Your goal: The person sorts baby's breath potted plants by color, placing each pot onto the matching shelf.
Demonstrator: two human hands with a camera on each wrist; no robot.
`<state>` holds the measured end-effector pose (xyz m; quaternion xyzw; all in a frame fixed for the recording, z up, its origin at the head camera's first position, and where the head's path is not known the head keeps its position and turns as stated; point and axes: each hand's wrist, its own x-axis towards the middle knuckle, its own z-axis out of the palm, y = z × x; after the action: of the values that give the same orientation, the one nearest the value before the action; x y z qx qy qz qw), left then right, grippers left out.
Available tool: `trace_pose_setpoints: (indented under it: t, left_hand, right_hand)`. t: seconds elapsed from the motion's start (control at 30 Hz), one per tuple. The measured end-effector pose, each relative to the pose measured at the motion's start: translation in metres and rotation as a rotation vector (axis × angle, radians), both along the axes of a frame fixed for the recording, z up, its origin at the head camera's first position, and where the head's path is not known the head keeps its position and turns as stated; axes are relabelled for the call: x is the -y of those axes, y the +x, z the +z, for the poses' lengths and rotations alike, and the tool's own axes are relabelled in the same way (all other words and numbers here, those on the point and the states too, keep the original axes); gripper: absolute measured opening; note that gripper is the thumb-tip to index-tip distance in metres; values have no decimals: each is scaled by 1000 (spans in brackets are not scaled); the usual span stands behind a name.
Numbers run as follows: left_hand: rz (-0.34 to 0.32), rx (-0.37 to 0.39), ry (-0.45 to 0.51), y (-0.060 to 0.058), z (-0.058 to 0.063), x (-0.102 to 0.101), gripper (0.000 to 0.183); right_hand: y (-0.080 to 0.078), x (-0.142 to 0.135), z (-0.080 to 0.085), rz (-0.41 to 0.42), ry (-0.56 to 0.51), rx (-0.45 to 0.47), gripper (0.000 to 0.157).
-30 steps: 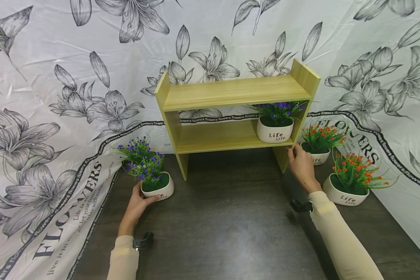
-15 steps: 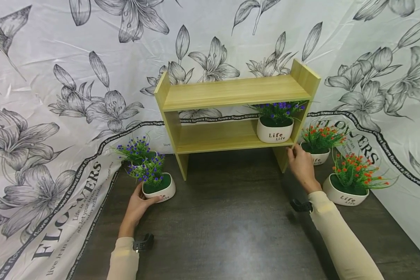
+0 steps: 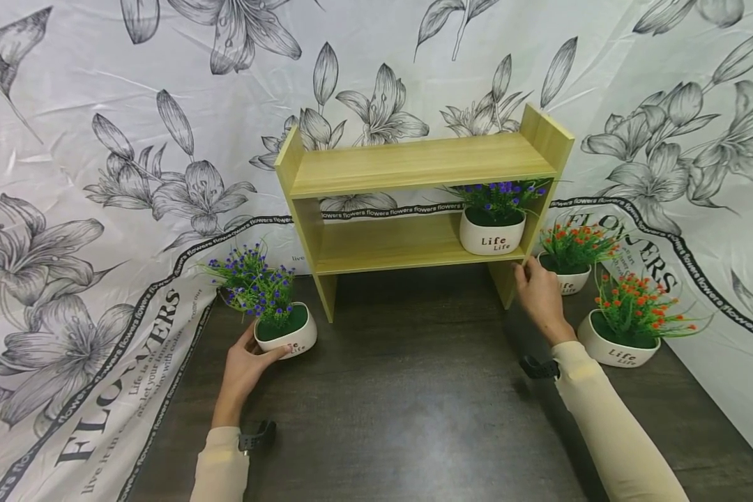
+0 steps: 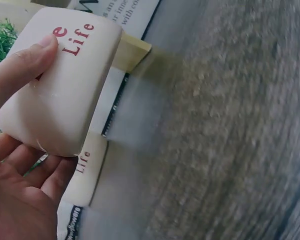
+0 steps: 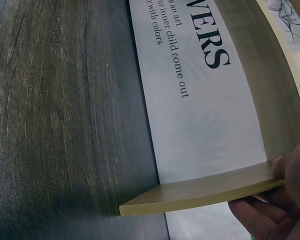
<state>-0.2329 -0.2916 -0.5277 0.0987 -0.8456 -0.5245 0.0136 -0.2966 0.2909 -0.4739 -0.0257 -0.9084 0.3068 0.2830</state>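
Observation:
My left hand [image 3: 245, 369] grips a white pot [image 3: 295, 337] of purple flowers, thumb across its lettered front and fingers around its side. In the left wrist view that pot [image 4: 65, 100] looks slightly raised off the table. A second purple-flowered plant [image 3: 235, 268] stands partly hidden just behind it. My right hand [image 3: 542, 300] holds the right side panel of a two-tier wooden shelf [image 3: 414, 164], pinching it just below the lower board. The right wrist view has the panel [image 5: 205, 192] between thumb and fingers. Another purple-flowered pot [image 3: 492, 233] sits at the right end of the lower board.
Two orange-flowered pots stand right of the shelf, one farther back [image 3: 567, 279] and one nearer [image 3: 621, 341], close to my right forearm. A dark wood-grain table [image 3: 401, 390] lies beneath. Flower-printed cloth [image 3: 163, 139] hangs behind and at both sides.
My left hand has shifted the purple-flowered pot slightly to the right, and lately a little upward. The right hand keeps its hold on the shelf panel.

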Motion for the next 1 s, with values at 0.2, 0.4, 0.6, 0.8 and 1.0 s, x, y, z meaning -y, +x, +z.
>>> trace_pose_setpoints:
  t: [0.2,0.4,0.6,0.8,1.0]
  left_hand:
    - [8,-33,-9,6,14,-7,120]
    - [6,-175,-28,8,27,-18,110]
    - [-12,-204,-20,13,43,-28,109]
    - [-35,-257,25,15,52,-39,102]
    - [-46,-272,24,15,60,-51,101]
  right_hand:
    - [-1,0,0,1,3,10,24]
    - [0,0,2,-1,1,6,24]
    - [1,-1,2,3,1,15,25]
    - [2,0,2,1,3,17,26]
    - [2,0,1,2,2,16,24]
